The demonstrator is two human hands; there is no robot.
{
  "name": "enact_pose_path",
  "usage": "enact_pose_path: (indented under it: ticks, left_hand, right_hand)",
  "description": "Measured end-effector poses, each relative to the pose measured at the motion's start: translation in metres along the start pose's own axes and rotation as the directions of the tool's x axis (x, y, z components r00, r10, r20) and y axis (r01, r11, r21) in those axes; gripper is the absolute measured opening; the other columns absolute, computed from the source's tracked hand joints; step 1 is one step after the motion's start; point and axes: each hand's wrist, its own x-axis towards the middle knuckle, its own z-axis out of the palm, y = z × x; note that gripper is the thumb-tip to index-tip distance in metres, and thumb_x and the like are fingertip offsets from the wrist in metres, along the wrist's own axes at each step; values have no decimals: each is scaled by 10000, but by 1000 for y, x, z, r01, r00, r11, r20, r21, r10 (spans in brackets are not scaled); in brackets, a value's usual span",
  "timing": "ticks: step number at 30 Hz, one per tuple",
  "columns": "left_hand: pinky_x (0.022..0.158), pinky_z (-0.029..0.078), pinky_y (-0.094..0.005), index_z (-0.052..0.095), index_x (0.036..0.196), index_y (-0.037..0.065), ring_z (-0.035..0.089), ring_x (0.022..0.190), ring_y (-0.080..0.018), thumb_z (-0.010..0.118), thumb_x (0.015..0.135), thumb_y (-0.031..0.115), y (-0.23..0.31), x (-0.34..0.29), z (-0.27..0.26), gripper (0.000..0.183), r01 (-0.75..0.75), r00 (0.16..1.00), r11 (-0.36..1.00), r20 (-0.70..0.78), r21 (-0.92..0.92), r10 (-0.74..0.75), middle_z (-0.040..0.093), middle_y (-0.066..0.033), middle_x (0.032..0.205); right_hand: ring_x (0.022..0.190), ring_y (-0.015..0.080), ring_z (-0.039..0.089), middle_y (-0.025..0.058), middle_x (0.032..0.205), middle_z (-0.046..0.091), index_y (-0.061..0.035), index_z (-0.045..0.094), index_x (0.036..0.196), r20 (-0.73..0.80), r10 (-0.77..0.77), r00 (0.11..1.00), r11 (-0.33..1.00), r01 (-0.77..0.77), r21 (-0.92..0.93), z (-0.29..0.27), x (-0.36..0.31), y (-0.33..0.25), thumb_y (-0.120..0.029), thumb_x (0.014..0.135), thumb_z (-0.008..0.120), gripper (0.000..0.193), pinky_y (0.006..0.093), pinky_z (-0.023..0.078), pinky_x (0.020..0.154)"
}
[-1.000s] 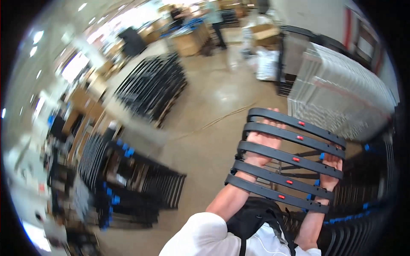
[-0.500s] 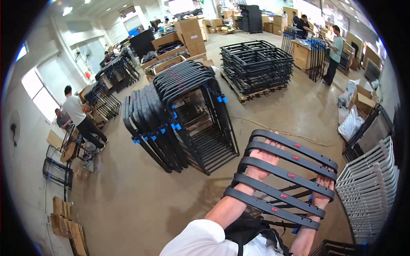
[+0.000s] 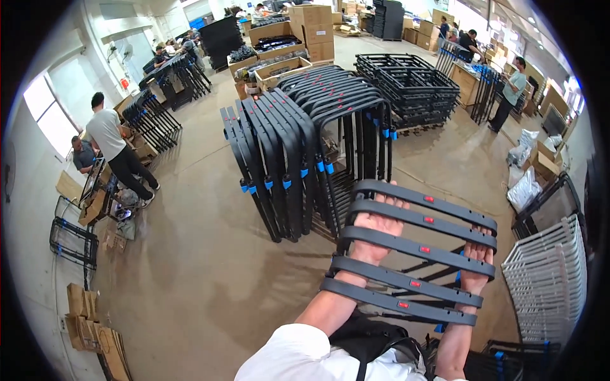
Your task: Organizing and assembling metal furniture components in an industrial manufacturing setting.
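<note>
Several black tubular metal frames [image 3: 452, 258], each with a small red label on its top bar, hang side by side across my arms. My left hand [image 3: 379, 223] is palm up inside the frames, its fingers bent up near the farthest bars and partly covered by them. My right hand [image 3: 476, 253] supports the other end the same way, with bars crossing it and the wrist. Both forearms pass beneath the nearer bars. The lower parts of the frames are mostly hidden. Ahead stands a row of similar black frames [image 3: 279, 120] with blue clips on their legs.
Behind the row, black frames lie stacked on a pallet [image 3: 416, 129]. White frames [image 3: 549, 273] lean on the right, near silver bags [image 3: 525, 189]. A person [image 3: 113, 136] stands at the left; another person [image 3: 512, 92] is at the far right. Cardboard boxes [image 3: 311, 32] are piled behind.
The view has turned leftward and come nearer, so the standing frames appear further right and lower. My hands still carry the same frames, which sit slightly further left in view.
</note>
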Motion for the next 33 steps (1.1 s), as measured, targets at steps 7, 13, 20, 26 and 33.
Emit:
enact_pose_path:
  ticks: [7,13,20,26,33]
  left_hand:
    - [1348,220,-532,410,1626,49,363,1579,-336,321,1137,324,138,-81,51,568,-41,998,994,54,105,35,411,-117,1698]
    - [1344,210,-553,453,1604,54,348,1584,-347,305,1141,343,232,-127,97,566,-44,997,987,66,155,34,431,-128,1688]
    - [1352,196,-549,430,1615,42,317,1601,-345,275,1143,352,396,-155,123,585,-46,994,976,107,214,23,385,-136,1714]
    - [1364,173,-535,400,1619,24,316,1596,-353,291,1144,315,543,-175,128,567,33,999,994,39,105,-37,381,-149,1707]
    - [1375,118,-533,301,1662,-2,229,1629,-361,261,1138,335,670,-154,146,624,90,994,938,25,334,-105,270,-180,1754]
  right_hand:
    - [1640,304,223,144,1762,282,-12,280,1680,28,34,999,996,-36,79,51,-100,115,-280,1184,250,565,452,136,1373]
    - [1628,327,263,133,1752,315,-28,344,1658,148,18,989,997,-28,70,82,-175,190,-294,1171,253,562,477,165,1367]
    - [1598,337,328,132,1725,370,-45,376,1647,204,60,977,993,-80,91,119,-231,330,-303,1173,285,547,492,195,1357]
    - [1558,326,406,103,1685,452,-57,432,1624,253,48,966,996,-67,65,145,-288,463,-334,1178,293,543,483,266,1324]
    - [1564,316,397,81,1729,383,-90,410,1648,115,18,993,971,-45,234,182,-329,592,-340,1183,278,544,483,270,1329]
